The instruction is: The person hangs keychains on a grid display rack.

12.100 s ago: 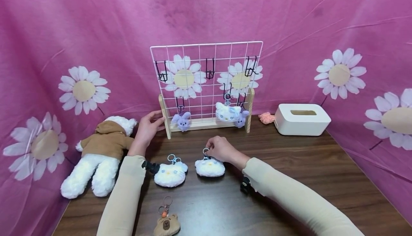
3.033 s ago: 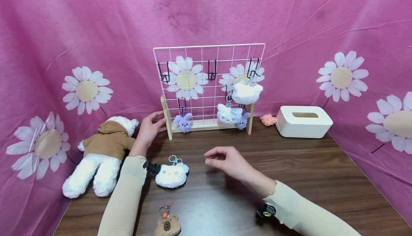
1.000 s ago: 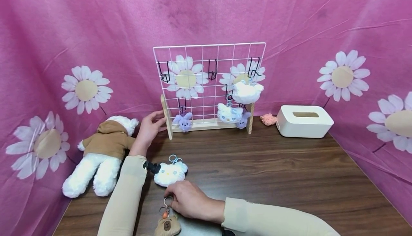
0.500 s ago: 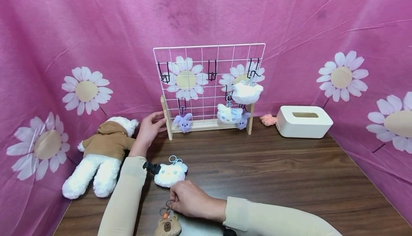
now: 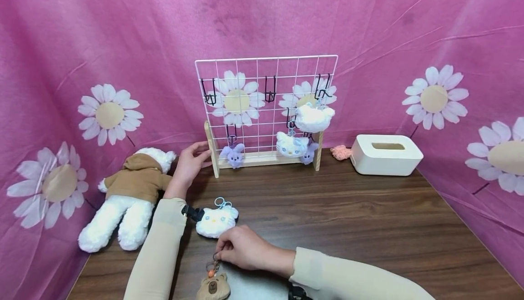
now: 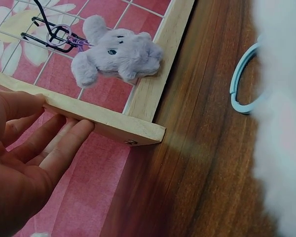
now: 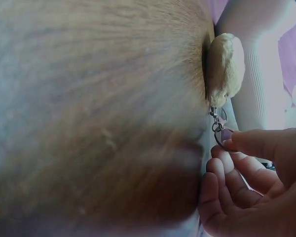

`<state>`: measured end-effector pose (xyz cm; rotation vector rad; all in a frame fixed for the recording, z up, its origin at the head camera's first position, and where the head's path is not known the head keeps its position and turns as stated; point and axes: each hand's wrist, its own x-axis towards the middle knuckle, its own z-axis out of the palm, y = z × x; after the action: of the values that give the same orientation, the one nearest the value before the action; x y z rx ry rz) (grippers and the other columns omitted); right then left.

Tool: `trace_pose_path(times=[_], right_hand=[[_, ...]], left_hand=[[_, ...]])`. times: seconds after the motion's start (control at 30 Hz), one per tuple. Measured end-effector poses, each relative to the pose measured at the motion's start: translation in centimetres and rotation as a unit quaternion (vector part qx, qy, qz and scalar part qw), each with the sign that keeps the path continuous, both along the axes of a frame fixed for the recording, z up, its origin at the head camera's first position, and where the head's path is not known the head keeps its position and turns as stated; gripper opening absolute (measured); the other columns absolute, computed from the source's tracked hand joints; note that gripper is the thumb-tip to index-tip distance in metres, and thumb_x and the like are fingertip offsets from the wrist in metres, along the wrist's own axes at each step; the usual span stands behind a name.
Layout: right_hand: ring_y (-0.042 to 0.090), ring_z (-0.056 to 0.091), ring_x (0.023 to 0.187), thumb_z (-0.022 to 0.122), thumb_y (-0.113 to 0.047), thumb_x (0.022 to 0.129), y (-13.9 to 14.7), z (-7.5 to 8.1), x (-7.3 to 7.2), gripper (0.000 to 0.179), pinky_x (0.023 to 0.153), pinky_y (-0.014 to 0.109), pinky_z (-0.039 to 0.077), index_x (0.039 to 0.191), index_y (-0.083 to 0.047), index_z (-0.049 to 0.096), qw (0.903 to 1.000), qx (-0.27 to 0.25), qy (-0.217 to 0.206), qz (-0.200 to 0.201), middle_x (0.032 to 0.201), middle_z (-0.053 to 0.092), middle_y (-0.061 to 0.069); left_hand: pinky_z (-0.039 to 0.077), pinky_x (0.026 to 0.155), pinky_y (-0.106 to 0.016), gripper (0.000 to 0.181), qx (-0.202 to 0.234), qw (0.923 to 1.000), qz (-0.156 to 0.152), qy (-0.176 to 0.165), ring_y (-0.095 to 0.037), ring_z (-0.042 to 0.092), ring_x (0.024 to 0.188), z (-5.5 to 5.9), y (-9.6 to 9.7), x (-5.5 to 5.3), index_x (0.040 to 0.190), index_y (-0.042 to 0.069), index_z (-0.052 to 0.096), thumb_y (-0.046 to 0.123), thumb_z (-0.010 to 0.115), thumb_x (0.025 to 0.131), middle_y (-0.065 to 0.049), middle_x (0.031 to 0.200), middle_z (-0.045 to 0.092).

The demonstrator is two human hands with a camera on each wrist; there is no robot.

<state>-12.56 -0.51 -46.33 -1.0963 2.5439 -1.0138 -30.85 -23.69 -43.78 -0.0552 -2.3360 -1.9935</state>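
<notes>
While the right hand [image 5: 245, 249] is pinching the key ring [image 7: 217, 141] between thumb and forefinger, the capybara plush keychain [image 5: 214, 288] is lying on the table [image 5: 348, 213] just beyond those fingertips, at the near edge of the view. The left hand [image 5: 190, 163], well away from it, is touching the rack's left wooden side post [image 6: 123, 124] with loosely extended fingers. Three seconds ago the right hand was hovering mid-table, holding nothing; now it is working at the ring. A white cat plush [image 5: 314, 119], on the table twelve seconds ago, is now hanging from the upper-right hook [image 5: 323, 92], while another Hello Kitty keychain [image 5: 214, 222] is still lying between the arms. The left wrist view is revealing a screw [image 6: 130, 142] in the post; the right wrist view is showing the thumb's hold clearly.
</notes>
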Motion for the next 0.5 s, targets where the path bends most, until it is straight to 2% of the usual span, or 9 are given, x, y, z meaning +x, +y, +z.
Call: trace_pose_path(times=[0.2, 0.5], right_hand=[[-0.013, 0.054, 0.070, 0.088, -0.021, 0.097, 0.1, 0.7, 0.1, 0.010, 0.070, 0.005, 0.049, 0.089, -0.024, 0.085, 0.9979, 0.000, -0.059, -0.028, 0.073, 0.070, -0.019], [-0.013, 0.055, 0.065, 0.087, -0.020, 0.098, 0.4, 0.9, 0.5, 0.009, 0.070, 0.005, 0.049, 0.090, -0.023, 0.085, 0.9953, -0.028, -0.087, -0.033, 0.069, 0.072, -0.015]], left_hand=[[0.070, 0.105, -0.036, 0.046, 0.001, 1.0000, 0.000, -0.001, -0.016, 0.073, 0.117, 0.1, 0.0, 0.1, 0.160, -0.007, 0.054, 0.006, 0.059, 0.115, -0.034, 0.155, 0.057], [0.070, 0.106, -0.036, 0.046, 0.002, 1.0000, 0.000, -0.002, -0.016, 0.072, 0.119, 0.2, 0.1, 0.2, 0.160, -0.006, 0.055, 0.006, 0.059, 0.115, -0.034, 0.156, 0.058]])
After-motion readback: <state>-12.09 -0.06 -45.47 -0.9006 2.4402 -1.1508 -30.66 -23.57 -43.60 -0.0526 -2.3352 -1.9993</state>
